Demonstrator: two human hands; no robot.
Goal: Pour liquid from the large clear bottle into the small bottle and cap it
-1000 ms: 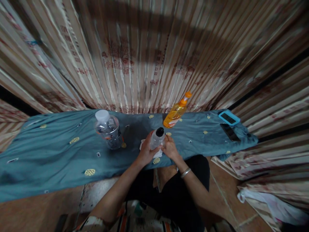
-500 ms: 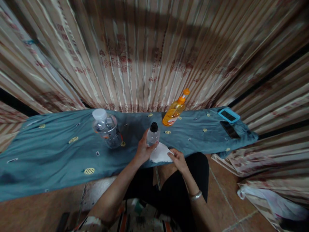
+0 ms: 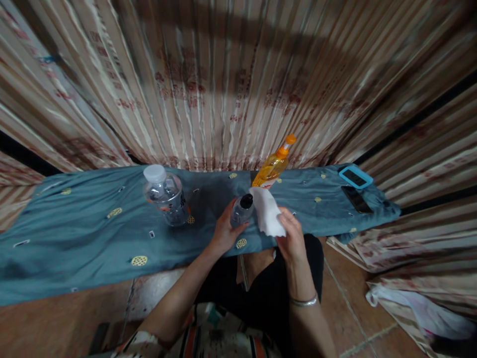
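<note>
My left hand (image 3: 225,231) is closed around a small clear bottle (image 3: 240,214) with a black cap, which leans a little to the right. In my right hand (image 3: 292,236) I grip a white sheet of tissue or paper towel (image 3: 269,213) by its lower right part. The sheet stands up just right of the bottle's cap and covers the foot of an orange pump bottle (image 3: 270,166) behind it. Whether sheet and cap touch, I cannot tell.
A large clear plastic jar (image 3: 167,199) with a white lid stands on the left of the cloth-covered table (image 3: 93,238). At the right end lie a blue-framed device (image 3: 356,176) and a dark phone (image 3: 357,199). Pleated curtains (image 3: 223,89) hang behind.
My right hand has lifted the white sheet up and to the right of the bottle, off the table's front edge. The small bottle has shifted slightly right and tilted.
</note>
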